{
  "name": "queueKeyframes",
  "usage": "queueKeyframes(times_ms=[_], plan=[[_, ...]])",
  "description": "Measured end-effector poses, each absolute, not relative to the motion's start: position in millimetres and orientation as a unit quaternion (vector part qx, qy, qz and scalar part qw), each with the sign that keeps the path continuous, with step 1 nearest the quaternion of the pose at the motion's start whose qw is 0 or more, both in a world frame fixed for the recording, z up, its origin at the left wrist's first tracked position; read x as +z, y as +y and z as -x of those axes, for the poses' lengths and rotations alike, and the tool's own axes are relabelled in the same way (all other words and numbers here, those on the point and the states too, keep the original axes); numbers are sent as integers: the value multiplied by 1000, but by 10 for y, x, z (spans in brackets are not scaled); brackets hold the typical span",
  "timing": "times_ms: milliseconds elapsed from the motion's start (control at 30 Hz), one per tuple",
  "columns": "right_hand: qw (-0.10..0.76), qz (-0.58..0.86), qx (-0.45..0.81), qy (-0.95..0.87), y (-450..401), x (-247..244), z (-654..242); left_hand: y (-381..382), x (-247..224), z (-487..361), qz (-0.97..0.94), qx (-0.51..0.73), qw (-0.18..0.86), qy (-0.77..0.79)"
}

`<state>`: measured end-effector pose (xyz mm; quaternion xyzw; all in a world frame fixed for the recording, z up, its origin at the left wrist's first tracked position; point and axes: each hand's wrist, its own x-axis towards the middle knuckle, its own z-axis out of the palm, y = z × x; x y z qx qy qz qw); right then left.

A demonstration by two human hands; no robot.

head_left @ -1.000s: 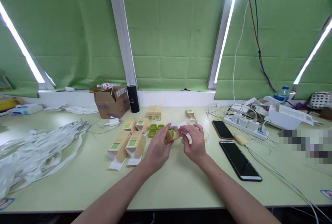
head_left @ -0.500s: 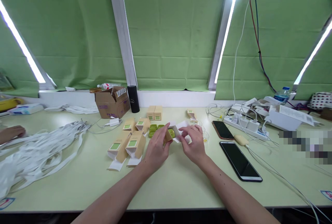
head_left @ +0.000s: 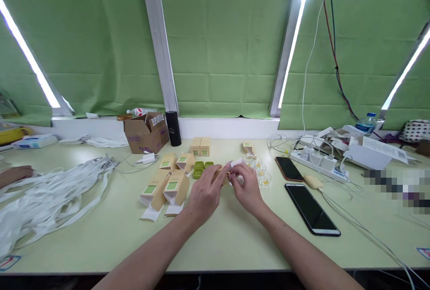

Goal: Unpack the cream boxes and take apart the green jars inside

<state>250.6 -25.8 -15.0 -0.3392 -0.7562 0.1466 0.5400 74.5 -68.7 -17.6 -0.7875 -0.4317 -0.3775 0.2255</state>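
Note:
A small tan cardboard box (head_left: 225,181), partly covered by fingers, is held in my left hand (head_left: 204,195). My right hand (head_left: 247,188) has its fingers bent and pinching at the box's open end, beside a raised white flap (head_left: 237,163). The box's inside cannot be seen from here. Just left of it sit several small green square containers (head_left: 198,173). Several clear plastic pieces with yellow centres (head_left: 264,177) lie past my right hand. Further left lie tan boxes with green labels (head_left: 176,186), some with white flaps hanging open.
Two closed tan boxes (head_left: 200,146) and an open one (head_left: 249,149) stand further back. On the right are two phones (head_left: 312,209), a power strip (head_left: 319,164) and cables. White straps (head_left: 67,196) and another person's hand (head_left: 16,175) are at left, near a brown carton (head_left: 144,138).
The box has turned so that the green container inside it no longer shows. My right hand has moved left against its opening, uncovering more of the clear pieces.

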Motion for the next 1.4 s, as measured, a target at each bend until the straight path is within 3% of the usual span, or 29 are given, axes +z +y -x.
queueKeyframes(times_ms=[167,433,1067,1267,1400], plan=[[593,321,223,-704,-249,-130,-2522,-697,-149,-754,776,-382,224,-449],[599,331,377,-624,-265,-160,-2523,-671,-169,-737,762,-382,225,-472],[645,301,475,-518,-120,-143,-2555,-644,-157,-697,747,-428,170,-480],[652,289,459,-530,-71,-151,-2600,-599,-159,-659,693,-506,68,-510],[637,281,456,-554,-86,-164,-2605,-584,-101,-666,612,-591,-115,-513]])
